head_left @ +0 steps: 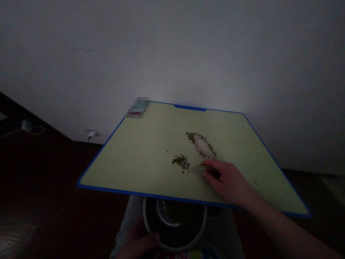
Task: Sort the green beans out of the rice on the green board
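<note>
A steel bowl (201, 235) rests at my lap under the near edge of the folding table (145, 144). Its dark interior holds small dark grains, hard to make out in the low light. My left hand (142, 239) grips the bowl's left rim, thumb on the inside. Over the table, the thumb and fingers of my right hand (223, 178) pinch a thin, clear, curved piece (198, 167), whose kind I cannot tell. Just left of it lies a small pile of green beans (181, 162). Beyond my fingertips is a larger pile of white grains (203, 145) ringed with green beans.
A blurred-out flat item (138, 108) sits at the table's far left corner. A small dark sliver (256, 182) lies right of my right hand. The table's far edge meets a pale wall (172, 50). Plugs (92, 134) and cables are low at the left.
</note>
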Demonstrator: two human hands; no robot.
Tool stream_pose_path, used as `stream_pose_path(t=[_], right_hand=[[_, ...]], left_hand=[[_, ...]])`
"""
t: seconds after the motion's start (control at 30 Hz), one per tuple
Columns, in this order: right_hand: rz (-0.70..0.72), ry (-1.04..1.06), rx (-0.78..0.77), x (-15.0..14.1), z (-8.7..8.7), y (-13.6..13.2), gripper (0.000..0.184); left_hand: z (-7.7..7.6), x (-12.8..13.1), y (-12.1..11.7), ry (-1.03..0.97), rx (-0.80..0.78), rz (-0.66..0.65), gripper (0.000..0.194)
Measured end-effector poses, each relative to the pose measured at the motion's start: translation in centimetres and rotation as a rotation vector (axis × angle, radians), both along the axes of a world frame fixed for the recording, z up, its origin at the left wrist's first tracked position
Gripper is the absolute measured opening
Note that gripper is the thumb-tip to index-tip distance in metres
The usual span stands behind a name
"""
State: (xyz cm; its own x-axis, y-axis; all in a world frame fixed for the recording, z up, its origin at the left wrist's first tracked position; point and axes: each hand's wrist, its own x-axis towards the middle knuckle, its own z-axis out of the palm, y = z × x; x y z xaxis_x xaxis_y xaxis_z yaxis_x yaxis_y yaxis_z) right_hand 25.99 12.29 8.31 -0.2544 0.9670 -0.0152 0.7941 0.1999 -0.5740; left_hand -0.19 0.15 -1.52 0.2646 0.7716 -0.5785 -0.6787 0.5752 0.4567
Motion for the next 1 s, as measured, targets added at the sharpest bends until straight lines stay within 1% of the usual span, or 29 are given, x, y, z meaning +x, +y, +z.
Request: stream_pose_path(t=[0.17,0.23,0.33,0.43,0.53,0.7,0.83,0.93,1.0], right_hand=[[0.069,-0.007,0.021,-0.2,0.2,0.7,0.029],[0.091,0.002,0.011,-0.3,0.3,0.7,0.028],[0.113,0.022,-0.019,-0.4,0.3,0.4,0.026],[0.098,0.032,-0.018,-0.8,0.0,0.1,0.026],[0.055,0.015,0.01,-1.1,-0.2,0.0,0.027],[0.026,-0.012,0.013,-1.5,0.1,0.4,0.028],[0.098,-0.047,0.033,-2.0,0.5,1.1,0.029],[0.193,-0.041,0.018,-2.6,0.8,1.5,0.031],[0.264,-0.02,-0.018,-2.9,1.0,1.6,0.03]], left_hand=[[0.6,0.2,0.3,0.013,0.006,0.003,0.085],[0.6,0.3,0.3,0.003,0.017,0.014,0.088],[0.3,0.3,0.2,0.023,-0.009,0.036,0.09],[0.0,0.1,0.0,0.059,-0.045,0.03,0.086],[0.0,0.0,0.0,0.08,-0.026,0.019,0.082],[0.2,0.0,0.0,0.06,-0.02,-0.008,0.082],[0.2,0.3,0.0,0.02,-0.016,0.028,0.084],[0.3,0.4,0.0,0.024,-0.012,0.029,0.088],[0.5,0.5,0.1,0.023,-0.026,0.036,0.092]])
